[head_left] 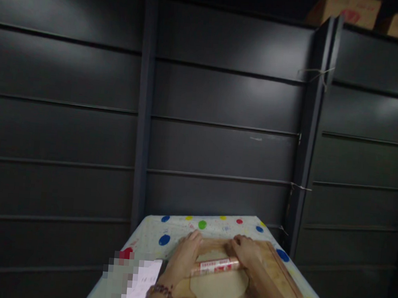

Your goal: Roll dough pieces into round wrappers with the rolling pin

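Observation:
A rolling pin point(215, 266) with a red-and-white label lies across a thin, roundish sheet of pale dough point(218, 289). Under the dough is a wooden board point(272, 269). My left hand point(188, 251) is closed over the pin's left end, its fingers reaching forward. At the right end my right hand point(248, 251) bends over the pin with curled fingers. Part of the dough shows beyond the pin, and most of it spreads on the near side. Both ends of the pin are hidden beneath my hands. A beaded bracelet circles my left wrist.
The board rests on a table with a white, colour-dotted cover point(179, 221). Left of my left arm lies a pinkish-white sheet or packet point(145, 280), partly pixelated. Dark metal panels point(222, 155) rise behind the table. Cardboard boxes point(348, 9) are at the upper right.

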`<state>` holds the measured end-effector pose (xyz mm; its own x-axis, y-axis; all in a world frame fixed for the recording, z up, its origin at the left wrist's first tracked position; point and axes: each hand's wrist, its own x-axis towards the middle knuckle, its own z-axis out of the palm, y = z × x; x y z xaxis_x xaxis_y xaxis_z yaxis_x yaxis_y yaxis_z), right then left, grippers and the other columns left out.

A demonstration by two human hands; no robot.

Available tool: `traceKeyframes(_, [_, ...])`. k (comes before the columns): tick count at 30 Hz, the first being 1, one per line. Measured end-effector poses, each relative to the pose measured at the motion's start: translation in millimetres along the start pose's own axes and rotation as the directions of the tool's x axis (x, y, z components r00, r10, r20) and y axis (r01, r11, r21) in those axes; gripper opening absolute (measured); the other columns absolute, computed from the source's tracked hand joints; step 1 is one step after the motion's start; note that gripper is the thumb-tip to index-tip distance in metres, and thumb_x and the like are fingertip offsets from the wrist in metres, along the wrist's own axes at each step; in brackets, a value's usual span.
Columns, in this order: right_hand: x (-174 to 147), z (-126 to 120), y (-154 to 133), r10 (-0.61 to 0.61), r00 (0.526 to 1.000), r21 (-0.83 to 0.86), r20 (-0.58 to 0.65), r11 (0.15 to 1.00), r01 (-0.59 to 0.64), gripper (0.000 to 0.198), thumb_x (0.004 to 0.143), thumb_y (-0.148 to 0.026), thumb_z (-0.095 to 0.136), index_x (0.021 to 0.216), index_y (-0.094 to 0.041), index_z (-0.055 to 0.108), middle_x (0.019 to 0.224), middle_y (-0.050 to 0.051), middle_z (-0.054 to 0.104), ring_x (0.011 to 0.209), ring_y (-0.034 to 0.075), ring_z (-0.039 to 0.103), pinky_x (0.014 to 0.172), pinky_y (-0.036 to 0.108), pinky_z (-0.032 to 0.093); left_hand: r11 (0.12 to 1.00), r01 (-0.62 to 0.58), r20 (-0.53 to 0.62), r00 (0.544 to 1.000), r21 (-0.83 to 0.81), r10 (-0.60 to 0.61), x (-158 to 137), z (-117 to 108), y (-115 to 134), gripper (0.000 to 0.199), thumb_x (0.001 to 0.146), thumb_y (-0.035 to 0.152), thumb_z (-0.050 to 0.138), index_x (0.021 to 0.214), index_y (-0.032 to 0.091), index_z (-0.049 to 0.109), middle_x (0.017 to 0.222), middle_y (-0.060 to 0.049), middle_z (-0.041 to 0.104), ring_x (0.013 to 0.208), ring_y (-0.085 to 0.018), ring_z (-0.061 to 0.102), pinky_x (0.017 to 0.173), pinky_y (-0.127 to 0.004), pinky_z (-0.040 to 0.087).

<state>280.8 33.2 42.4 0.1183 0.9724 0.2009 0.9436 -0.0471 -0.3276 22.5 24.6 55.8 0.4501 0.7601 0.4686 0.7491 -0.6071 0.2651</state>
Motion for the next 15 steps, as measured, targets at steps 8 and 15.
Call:
traceKeyframes(8, [1.4,2.7,1.6,-0.012,1.000,-0.010,-0.018,1.000,0.012,0.041,0.095,-0.040,0.040,0.115,-0.022,0.071,0.118,0.012,0.072,0.113,0.027,0.065,0.094,0.036,0.043,1.000,0.010,0.056,0.998,0.016,-0.011,-0.3,-0.3,1.5,0.035,0.100,0.025,0.033,0.095,0.024,0.067,0.098,-0.004,0.074,0.095,-0.020,0.066,0.088,-0.031,0.047])
traceKeyframes(15, [-1.3,1.5,1.2,-0.057,0.998,-0.047,-0.036,0.997,0.055,0.041,0.096,-0.037,0.038,0.113,-0.020,0.072,0.116,0.013,0.073,0.110,0.028,0.066,0.092,0.036,0.045,0.996,0.042,0.072,0.996,0.080,-0.047,-3.2,0.3,4.3,0.029,0.090,0.016,0.044,0.107,0.023,0.066,0.111,-0.006,0.072,0.107,-0.024,0.063,0.098,-0.036,0.046])
